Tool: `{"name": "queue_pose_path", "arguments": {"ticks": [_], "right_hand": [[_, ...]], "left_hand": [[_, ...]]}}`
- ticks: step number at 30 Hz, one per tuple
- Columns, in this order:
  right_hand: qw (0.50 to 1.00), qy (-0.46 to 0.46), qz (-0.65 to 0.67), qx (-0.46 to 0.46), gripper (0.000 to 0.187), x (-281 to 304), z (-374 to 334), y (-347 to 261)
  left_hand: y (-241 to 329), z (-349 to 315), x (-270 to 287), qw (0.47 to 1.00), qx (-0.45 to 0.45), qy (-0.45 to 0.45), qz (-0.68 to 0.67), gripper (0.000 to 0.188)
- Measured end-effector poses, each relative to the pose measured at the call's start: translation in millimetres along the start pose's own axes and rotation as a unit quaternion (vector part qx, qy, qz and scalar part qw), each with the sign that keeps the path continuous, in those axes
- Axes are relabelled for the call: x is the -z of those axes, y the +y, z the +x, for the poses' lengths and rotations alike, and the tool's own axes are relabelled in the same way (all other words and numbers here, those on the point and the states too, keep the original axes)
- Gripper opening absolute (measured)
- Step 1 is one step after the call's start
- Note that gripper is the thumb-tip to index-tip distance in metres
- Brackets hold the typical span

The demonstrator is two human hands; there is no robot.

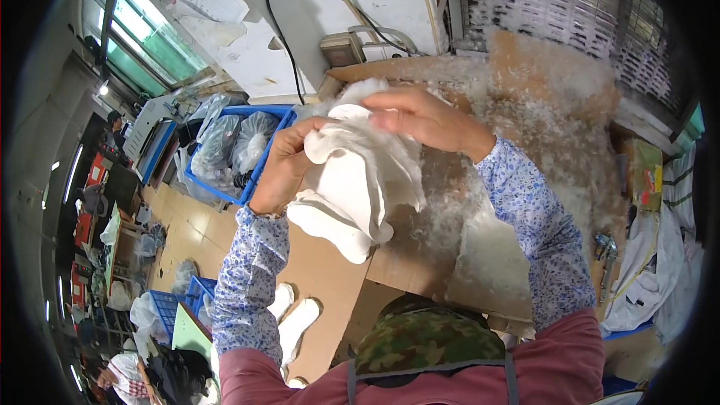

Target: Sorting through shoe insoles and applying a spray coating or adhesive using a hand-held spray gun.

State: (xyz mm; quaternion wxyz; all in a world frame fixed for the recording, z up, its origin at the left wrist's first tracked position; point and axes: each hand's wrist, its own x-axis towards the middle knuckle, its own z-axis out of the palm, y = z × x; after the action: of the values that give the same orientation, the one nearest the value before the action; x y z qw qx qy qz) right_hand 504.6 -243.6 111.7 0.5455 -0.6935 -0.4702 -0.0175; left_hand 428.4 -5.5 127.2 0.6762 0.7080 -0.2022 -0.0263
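A limp white cloth piece (pixel 341 184), sewn with rounded, lobed edges, hangs in front of me over the table's left edge. My left hand (pixel 289 161) grips its upper left rim, thumb and fingers closed on the fabric. At the top of the cloth, a tuft of fluffy white stuffing (pixel 364 90) shows beyond the fingers. My right hand (pixel 431 118) reaches in from the right, its fingers and thumb drawn together at the stuffing by the cloth's upper rim. Its fingertips are slightly blurred and partly merge with the white material.
Loose fluff covers the brown tabletop (pixel 442 251) to the right. A blue crate (pixel 281 124) of plastic-bagged items stands at left. White stuffed pieces (pixel 298 326) lie below on a cardboard-coloured surface. A metal tool (pixel 606 262) and white sacks (pixel 645 277) are at far right.
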Motion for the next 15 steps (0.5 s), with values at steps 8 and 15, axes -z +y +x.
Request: {"name": "queue_pose_path", "arguments": {"ticks": [8,15], "right_hand": [[0.987,0.054,0.144,-0.046,0.023,21,3,21],[0.814,-0.029,-0.566,-0.125,0.024,41,0,117]], "left_hand": [[10,-24,6,0.995,-0.086,-0.051,0.028,0.033],[16,-47,27,0.987,-0.005,0.092,0.131,0.027]]}}
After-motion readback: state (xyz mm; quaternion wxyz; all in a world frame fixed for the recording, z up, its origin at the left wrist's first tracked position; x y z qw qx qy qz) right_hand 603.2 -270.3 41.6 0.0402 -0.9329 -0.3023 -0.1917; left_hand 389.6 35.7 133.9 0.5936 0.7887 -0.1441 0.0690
